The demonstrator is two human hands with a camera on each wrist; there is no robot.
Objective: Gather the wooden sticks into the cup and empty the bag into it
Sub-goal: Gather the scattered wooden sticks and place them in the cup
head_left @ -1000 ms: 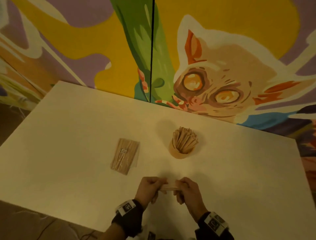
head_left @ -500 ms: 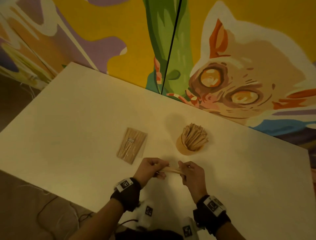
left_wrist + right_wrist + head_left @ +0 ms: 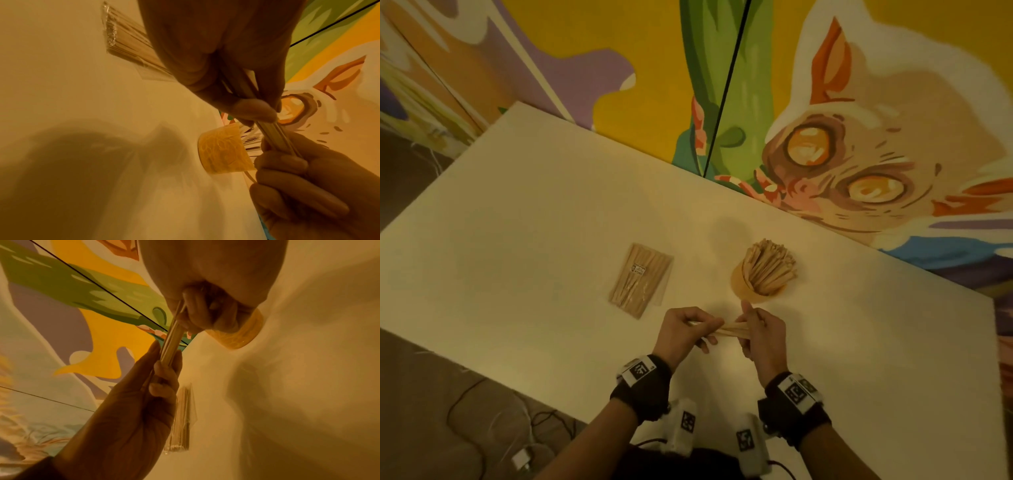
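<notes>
A small bundle of wooden sticks (image 3: 732, 329) lies level between my two hands, just above the white table (image 3: 517, 212). My left hand (image 3: 688, 329) pinches its left end and my right hand (image 3: 762, 330) grips its right end. The same bundle (image 3: 273, 134) (image 3: 171, 344) shows in both wrist views. Close behind my hands stands an orange cup (image 3: 751, 291) (image 3: 224, 151) (image 3: 240, 335) packed with upright sticks (image 3: 768, 265). A clear bag of sticks (image 3: 642, 278) (image 3: 127, 40) (image 3: 182, 420) lies flat to the left of the cup.
A painted mural wall (image 3: 859, 102) runs along the table's far edge. Cables and a small white plug (image 3: 520, 459) lie on the floor to the lower left. Bare tabletop stretches to the left and right of my hands.
My hands, with the bundle held between them, have moved forward, closer to the cup. The head view has swung, so the table looks tilted.
</notes>
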